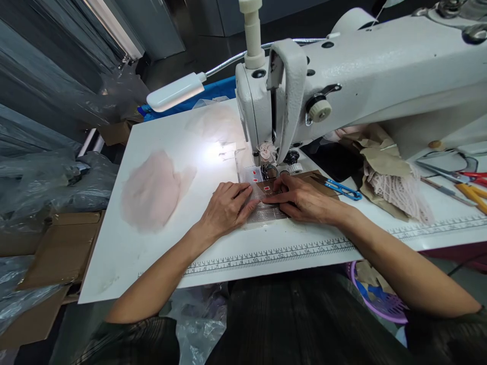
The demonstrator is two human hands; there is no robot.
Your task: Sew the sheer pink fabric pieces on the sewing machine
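Note:
A white sewing machine [357,76] stands over the table, its presser foot [269,173] low above the metal plate [266,214]. Left of the foot, my left hand [228,207] rests palm down on the table, fingers stretched and the tips at the plate's edge. My right hand [302,198] is closed just in front of the foot, thumb and fingertips brought together; what they pinch is too small to make out. A brown sheet [315,178] reaches out from under this hand. Small red-and-white marks [267,188] show between the hands.
A soft pale pink fabric heap [152,190] lies at left on the white table [114,253]. Blue thread snips [343,189], pale pink ruffled fabric [395,190] and orange-handled tools [472,195] lie at right. A lamp [177,92] shines from behind. Below hangs a purple basket [384,309].

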